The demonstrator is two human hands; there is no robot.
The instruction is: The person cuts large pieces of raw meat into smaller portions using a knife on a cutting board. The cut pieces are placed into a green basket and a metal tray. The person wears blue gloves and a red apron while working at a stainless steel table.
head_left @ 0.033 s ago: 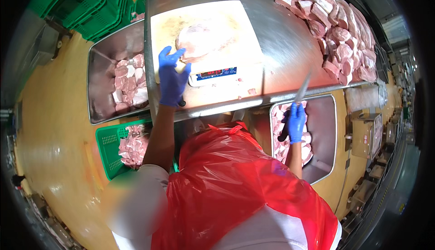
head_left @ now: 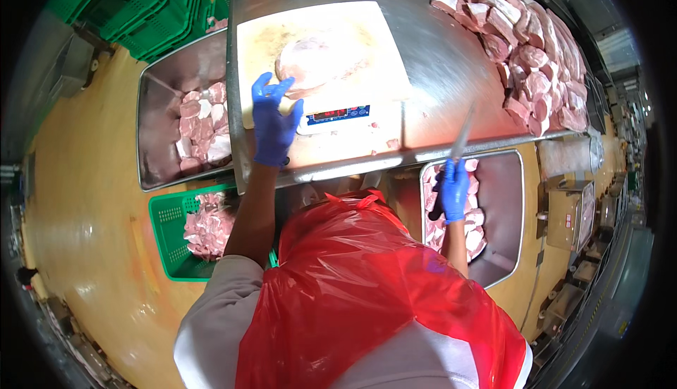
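Note:
A pale, rounded slab of raw meat lies on a white cutting board, which rests over a digital scale with a lit red display. My left hand, in a blue glove, is at the near left edge of that meat. Its fingers are spread and hold nothing; whether the fingertips touch the meat I cannot tell. Off to the right, just past the table's front edge, my gloved right hand grips a knife. The narrow blade points away from me over the table edge, and the handle is hidden in my fingers.
Many meat pieces are heaped on the right of the steel table. Metal tubs with meat stand at left and under my right hand. A green crate holds trimmings; stacked green crates stand far left.
Almost nothing differs. My left hand sits very slightly further right, and the right hand with the knife has shifted slightly left.

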